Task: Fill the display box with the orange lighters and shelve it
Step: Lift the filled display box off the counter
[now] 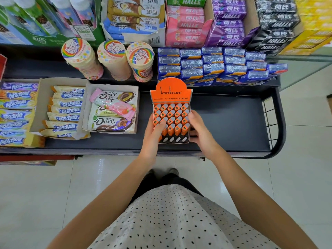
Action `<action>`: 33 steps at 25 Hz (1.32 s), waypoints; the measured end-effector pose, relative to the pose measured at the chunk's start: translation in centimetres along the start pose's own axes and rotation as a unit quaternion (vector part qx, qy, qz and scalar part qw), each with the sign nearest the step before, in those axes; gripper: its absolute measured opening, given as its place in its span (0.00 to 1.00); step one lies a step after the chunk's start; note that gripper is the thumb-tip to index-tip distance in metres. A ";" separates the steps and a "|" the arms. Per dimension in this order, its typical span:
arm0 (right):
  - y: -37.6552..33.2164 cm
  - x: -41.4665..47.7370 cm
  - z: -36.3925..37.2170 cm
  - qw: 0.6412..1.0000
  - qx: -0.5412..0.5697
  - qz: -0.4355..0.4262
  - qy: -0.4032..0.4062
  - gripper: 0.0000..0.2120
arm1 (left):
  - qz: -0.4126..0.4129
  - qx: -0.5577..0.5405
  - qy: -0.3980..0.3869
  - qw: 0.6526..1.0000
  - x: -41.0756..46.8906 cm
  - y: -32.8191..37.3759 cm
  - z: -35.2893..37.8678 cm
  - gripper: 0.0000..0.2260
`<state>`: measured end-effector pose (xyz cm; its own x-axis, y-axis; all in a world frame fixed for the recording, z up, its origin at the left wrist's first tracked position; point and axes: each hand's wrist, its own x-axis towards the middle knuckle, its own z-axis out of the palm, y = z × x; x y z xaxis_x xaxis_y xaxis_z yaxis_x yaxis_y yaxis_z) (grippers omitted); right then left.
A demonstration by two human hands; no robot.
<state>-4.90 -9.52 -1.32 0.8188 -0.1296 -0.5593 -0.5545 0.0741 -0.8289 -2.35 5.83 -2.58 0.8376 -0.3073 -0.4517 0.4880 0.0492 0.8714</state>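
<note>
The scene is seen from a single wide-angle camera worn on the person's head, directed forward and steeply downward, so that the polka-dot top (pixel 179 221) and both forearms are taken in at the bottom of the frame and the tiled floor (pixel 45 191) directly beneath. The black shelf (pixel 230 123) is viewed from close above across the middle, with the stocked tiers behind it tilted away towards the top edge and bent by the lens at the margins. No second view is provided, so no part of the scene is shared.
</note>
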 end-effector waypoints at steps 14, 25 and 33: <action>0.3 -4.8 -0.9 0.983 0.111 -0.119 0.083 0.30 | 0.020 -0.012 -0.099 0.995 -1.7 2.1 2.8 0.25; 3.4 -15.7 -1.9 0.888 0.225 -0.191 0.352 0.22 | -0.007 0.062 -0.384 0.921 -5.5 2.4 9.9 0.21; 7.9 -23.9 -9.7 0.822 0.244 -0.164 0.488 0.20 | -0.014 0.166 -0.511 0.844 -9.3 -0.8 21.6 0.24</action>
<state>-30.33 -15.42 5.62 0.2715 -0.9353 -0.2269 -0.0058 0.2342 -0.9722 -15.80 -11.86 5.06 0.0960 -0.9708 -0.2197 0.2664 -0.1876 0.9454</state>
